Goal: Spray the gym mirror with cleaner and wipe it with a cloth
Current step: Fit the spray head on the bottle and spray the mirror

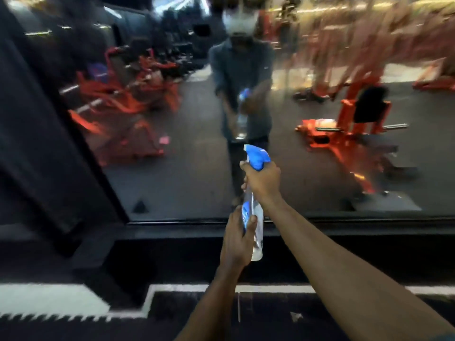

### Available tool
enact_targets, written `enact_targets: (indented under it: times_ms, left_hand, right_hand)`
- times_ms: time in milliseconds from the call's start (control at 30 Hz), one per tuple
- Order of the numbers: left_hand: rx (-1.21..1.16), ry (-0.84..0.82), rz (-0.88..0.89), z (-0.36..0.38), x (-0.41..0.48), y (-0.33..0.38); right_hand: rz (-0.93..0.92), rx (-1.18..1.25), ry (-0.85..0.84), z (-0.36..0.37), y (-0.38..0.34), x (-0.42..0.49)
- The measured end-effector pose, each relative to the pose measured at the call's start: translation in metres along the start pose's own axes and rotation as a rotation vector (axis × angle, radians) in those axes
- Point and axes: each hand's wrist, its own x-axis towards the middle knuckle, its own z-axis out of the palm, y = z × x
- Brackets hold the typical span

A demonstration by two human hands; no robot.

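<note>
A clear spray bottle point(256, 212) with a blue trigger head and a blue label stands upright in front of the big gym mirror point(307, 153). My right hand point(262, 182) grips its neck just under the blue head. My left hand point(237, 238) holds the lower body of the bottle, fingers curled round the label. The nozzle points toward the glass. The mirror reflects a person holding the same bottle, and red gym machines behind. No cloth is visible.
A black frame and ledge point(344, 223) run along the mirror's bottom edge. A dark pillar point(37, 119) slants down the left side. The dark floor carries a white painted line point(172, 289) near my feet.
</note>
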Motion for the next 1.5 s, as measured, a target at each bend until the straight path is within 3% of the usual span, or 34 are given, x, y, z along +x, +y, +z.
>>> enact_targets:
  times_ms: [300, 667, 900, 1100, 1500]
  left_hand:
    - [0.099, 0.279, -0.085, -0.147, -0.021, -0.030]
    - [0.257, 0.622, -0.158, -0.267, -0.007, -0.063]
    - [0.202, 0.758, -0.243, -0.336, 0.006, -0.104]
    - [0.154, 0.768, -0.289, -0.407, 0.035, -0.167]
    - [0.047, 0.469, -0.503, -0.545, 0.118, -0.309]
  right_hand:
    - [-0.011, -0.012, -0.348, 0.165, 0.000, -0.061]
    - [0.038, 0.099, -0.766, 0.325, 0.000, -0.090]
    - [0.031, 0.104, -0.951, 0.422, 0.013, -0.106]
    - [0.050, 0.073, -1.030, 0.525, 0.055, -0.106]
    - [0.098, 0.017, -1.025, 0.686, 0.156, -0.071]
